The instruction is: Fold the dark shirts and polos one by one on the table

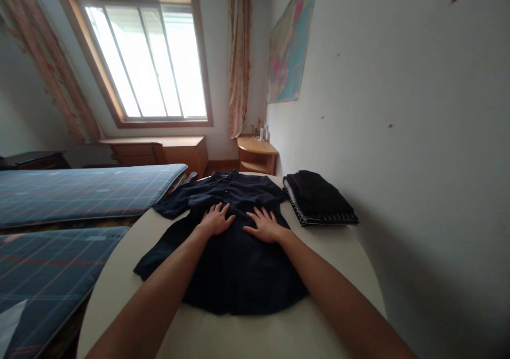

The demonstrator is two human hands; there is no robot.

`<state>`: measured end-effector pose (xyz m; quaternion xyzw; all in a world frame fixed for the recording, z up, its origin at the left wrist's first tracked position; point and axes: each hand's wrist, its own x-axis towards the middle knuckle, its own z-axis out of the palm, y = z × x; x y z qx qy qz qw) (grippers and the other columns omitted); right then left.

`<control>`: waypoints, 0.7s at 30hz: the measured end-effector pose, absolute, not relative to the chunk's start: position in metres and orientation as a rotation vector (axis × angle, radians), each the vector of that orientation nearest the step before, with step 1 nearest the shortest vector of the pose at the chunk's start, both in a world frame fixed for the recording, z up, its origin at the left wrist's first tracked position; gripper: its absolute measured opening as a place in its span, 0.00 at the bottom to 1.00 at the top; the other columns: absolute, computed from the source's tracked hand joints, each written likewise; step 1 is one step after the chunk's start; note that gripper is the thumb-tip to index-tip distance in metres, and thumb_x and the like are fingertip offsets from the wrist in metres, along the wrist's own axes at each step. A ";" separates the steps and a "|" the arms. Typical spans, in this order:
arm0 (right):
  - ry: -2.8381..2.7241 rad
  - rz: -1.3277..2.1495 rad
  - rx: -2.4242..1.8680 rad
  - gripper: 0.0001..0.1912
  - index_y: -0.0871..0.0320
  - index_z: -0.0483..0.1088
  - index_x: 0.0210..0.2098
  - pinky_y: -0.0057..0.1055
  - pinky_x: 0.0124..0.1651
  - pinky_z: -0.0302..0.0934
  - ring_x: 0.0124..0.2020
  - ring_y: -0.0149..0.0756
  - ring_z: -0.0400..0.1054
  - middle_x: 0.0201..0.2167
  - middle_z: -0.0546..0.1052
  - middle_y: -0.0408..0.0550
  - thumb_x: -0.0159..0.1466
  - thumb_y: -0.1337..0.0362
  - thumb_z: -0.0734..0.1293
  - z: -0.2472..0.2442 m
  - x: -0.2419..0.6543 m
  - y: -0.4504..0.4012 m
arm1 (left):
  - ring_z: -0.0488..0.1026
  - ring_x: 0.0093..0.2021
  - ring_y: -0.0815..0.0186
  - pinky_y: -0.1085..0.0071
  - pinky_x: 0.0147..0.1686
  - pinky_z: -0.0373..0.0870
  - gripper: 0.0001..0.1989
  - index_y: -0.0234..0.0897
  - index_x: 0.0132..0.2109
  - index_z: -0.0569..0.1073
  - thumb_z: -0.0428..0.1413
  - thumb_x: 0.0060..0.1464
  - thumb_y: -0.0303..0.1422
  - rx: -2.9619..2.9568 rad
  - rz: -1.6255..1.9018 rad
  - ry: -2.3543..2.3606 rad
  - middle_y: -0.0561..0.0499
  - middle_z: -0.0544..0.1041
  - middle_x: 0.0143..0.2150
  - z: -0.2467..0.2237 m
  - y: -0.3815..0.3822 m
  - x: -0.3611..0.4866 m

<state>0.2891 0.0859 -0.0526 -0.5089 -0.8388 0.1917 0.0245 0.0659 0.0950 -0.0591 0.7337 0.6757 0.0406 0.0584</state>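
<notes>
A dark navy shirt [235, 274] lies spread, front side up, with its collar at the far side and its hem towards me. My left hand [217, 220] rests flat on the left of the shirt's chest, fingers spread. On the right of the chest, my right hand [263, 225] also lies flat with its fingers apart. Both palms touch the cloth without gripping it. One sleeve stretches out to the left; the right side is partly hidden behind my hand and forearm.
The shirt lies on a round pale table [338, 279]. A stack of folded dark clothes [319, 197] sits at its right rear, near the white wall [418, 162]. To the left are plaid mattresses [79, 194]. A wooden corner shelf [258, 146] stands beyond the table.
</notes>
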 end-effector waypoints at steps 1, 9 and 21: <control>-2.582 0.572 -1.588 0.43 0.50 0.46 0.72 0.58 0.69 0.25 0.73 0.56 0.27 0.74 0.38 0.52 0.65 0.35 0.53 -0.054 0.289 0.092 | 0.48 0.71 0.42 0.42 0.63 0.52 0.36 0.41 0.72 0.53 0.41 0.63 0.54 2.217 0.138 2.051 0.38 0.50 0.73 -0.061 0.101 0.067; -2.456 0.348 -1.568 0.40 0.51 0.55 0.69 0.52 0.70 0.30 0.73 0.51 0.37 0.72 0.50 0.51 0.65 0.36 0.56 -0.063 0.293 0.114 | 0.48 0.72 0.52 0.50 0.68 0.46 0.36 0.35 0.72 0.47 0.42 0.65 0.49 2.184 0.515 2.108 0.39 0.51 0.73 -0.072 0.117 0.074; -2.542 0.179 -1.308 0.35 0.47 0.56 0.68 0.59 0.69 0.30 0.71 0.51 0.42 0.70 0.55 0.50 0.65 0.43 0.61 -0.062 0.292 0.058 | 0.43 0.73 0.46 0.43 0.67 0.45 0.34 0.35 0.71 0.54 0.40 0.65 0.49 2.086 0.530 2.300 0.40 0.52 0.73 -0.078 0.053 0.075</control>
